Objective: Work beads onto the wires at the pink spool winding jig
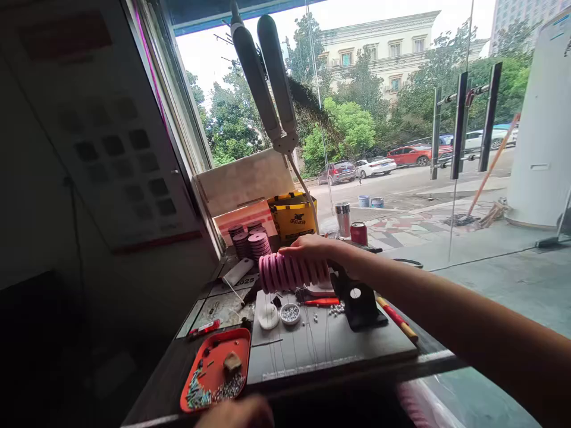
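Over the grey mat (330,345), right hand (312,248) gripping pink spools (292,272), left hand (236,413) cropped, blurred

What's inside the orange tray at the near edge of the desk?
The orange tray holds a small brown block and scattered beads. The left hand covers its near edge.

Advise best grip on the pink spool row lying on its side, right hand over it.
Span the pink spool row lengthwise, pressing both end discs inward. Come from above, where the right hand now rests: the loose discs lie in a horizontal stack, so gripping only the middle would likely let them separate.
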`<state>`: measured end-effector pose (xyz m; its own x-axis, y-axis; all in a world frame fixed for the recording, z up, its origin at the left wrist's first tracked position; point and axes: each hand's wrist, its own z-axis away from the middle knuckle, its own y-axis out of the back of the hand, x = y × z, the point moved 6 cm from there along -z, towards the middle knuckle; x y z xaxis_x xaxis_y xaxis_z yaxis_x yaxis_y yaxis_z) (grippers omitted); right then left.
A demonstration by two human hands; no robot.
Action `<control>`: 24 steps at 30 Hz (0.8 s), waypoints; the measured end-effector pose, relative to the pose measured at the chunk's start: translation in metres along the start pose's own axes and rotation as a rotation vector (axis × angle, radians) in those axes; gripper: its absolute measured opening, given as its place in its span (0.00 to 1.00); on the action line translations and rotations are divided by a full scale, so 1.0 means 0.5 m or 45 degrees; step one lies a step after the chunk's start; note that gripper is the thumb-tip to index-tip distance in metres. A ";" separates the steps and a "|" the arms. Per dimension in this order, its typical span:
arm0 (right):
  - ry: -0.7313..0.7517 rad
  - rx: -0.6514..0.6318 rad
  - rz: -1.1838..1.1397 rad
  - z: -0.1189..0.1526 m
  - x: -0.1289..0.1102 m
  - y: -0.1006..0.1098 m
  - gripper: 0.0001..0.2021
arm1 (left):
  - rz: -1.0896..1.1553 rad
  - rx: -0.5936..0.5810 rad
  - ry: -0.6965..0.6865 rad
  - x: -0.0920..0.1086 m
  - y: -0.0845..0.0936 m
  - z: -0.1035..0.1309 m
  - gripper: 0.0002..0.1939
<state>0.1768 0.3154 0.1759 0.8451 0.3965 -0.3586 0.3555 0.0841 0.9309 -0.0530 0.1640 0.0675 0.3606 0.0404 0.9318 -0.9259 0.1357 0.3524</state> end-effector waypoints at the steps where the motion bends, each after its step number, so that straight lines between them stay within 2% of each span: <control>1: 0.003 0.007 0.008 -0.001 0.000 -0.001 0.25 | 0.046 0.062 -0.048 0.029 0.013 -0.022 0.16; 3: 0.012 0.018 0.025 -0.002 -0.001 -0.002 0.25 | 0.169 0.187 -0.138 0.077 0.022 -0.073 0.16; 4: 0.018 0.020 0.032 -0.002 -0.003 -0.003 0.25 | 0.248 0.204 -0.142 0.090 0.015 -0.099 0.17; 6: 0.033 0.020 0.042 -0.001 -0.006 -0.004 0.25 | 0.366 0.131 -0.088 0.096 -0.020 -0.143 0.21; 8: 0.044 0.020 0.043 0.001 -0.009 -0.005 0.25 | 0.491 0.085 -0.045 0.087 -0.055 -0.166 0.23; 11: 0.041 0.016 0.031 0.002 -0.009 -0.007 0.26 | 0.662 0.084 -0.036 0.069 -0.091 -0.164 0.23; 14: 0.043 0.016 0.023 0.002 -0.009 -0.009 0.27 | 0.761 0.099 -0.059 0.069 -0.110 -0.151 0.24; 19: 0.045 0.009 0.028 0.002 -0.010 -0.010 0.26 | 0.829 0.110 -0.131 0.076 -0.144 -0.158 0.26; 24: 0.023 0.016 0.033 0.006 -0.010 -0.008 0.26 | 0.844 0.155 -0.240 0.057 -0.165 -0.170 0.26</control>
<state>0.1722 0.3104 0.1740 0.8469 0.4146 -0.3330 0.3387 0.0621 0.9388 0.0433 0.2380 0.0576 -0.3002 -0.0976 0.9489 -0.9539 0.0293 -0.2988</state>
